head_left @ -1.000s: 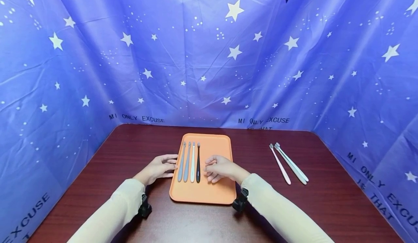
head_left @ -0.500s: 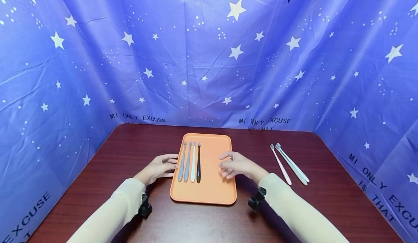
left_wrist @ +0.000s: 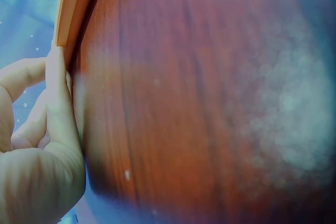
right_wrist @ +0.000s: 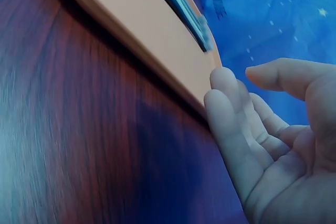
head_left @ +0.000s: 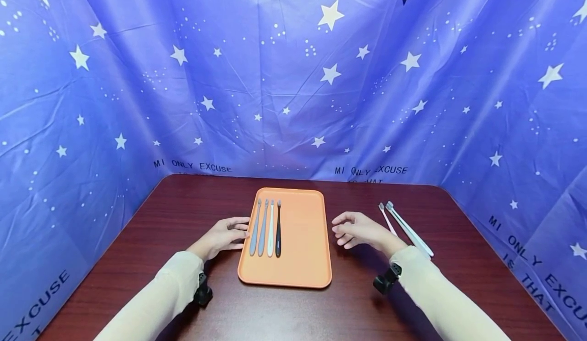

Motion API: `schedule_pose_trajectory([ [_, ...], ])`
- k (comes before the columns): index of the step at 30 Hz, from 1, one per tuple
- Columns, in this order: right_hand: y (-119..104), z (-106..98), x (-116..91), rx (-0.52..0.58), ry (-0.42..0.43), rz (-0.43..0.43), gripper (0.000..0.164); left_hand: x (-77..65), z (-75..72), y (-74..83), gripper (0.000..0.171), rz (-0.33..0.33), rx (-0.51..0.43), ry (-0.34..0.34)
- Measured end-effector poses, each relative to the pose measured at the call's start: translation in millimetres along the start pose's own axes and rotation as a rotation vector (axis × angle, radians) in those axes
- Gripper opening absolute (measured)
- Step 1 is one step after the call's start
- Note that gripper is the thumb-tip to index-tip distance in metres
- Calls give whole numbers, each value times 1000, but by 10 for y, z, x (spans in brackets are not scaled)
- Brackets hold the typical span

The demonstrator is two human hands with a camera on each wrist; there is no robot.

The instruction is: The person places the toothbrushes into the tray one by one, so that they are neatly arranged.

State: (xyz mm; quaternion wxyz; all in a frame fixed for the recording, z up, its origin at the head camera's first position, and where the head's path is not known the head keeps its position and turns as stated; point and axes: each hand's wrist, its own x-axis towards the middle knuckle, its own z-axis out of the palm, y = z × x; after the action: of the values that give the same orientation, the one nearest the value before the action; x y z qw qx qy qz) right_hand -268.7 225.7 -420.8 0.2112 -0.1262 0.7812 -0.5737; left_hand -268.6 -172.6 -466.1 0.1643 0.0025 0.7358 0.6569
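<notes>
An orange tray (head_left: pixel 303 234) lies on the table, bearing a row of toothbrushes along its left half. From the left come two grey toothbrushes (head_left: pixel 255 231), a white toothbrush (head_left: pixel 271 231) and a black toothbrush (head_left: pixel 278 231). My left hand (head_left: pixel 222 237) rests at the tray's left side, its fingertips against the rim, as the left wrist view shows at the tray edge (left_wrist: pixel 76 11). Right of the tray, my right hand (head_left: pixel 361 230) is in the air with loosely bent fingers and holds nothing. In the right wrist view, its fingertips overlap the tray's edge (right_wrist: pixel 136 43).
To the right on the dark red table (head_left: pixel 188 198) lie a pink toothbrush (head_left: pixel 387 219) and two pale toothbrushes (head_left: pixel 408 228) close together. My right forearm and hand cover the pink one's lower end. A blue star-printed curtain (head_left: pixel 293 86) surrounds the table's back and sides.
My right hand has moved rightward, from over the tray beside the black toothbrush to beyond the tray's right edge. The left hand and the toothbrushes on the tray have stayed put.
</notes>
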Motion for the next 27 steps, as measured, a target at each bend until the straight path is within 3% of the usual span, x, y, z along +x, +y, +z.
schedule_pose_trajectory([
  [15,170,-531,-320,-42,19,25,46,6,1,-9,56,0,-16,14],
  [27,295,-855,-512,-23,107,67,50,-6,15,17,56,-13,7,28],
])
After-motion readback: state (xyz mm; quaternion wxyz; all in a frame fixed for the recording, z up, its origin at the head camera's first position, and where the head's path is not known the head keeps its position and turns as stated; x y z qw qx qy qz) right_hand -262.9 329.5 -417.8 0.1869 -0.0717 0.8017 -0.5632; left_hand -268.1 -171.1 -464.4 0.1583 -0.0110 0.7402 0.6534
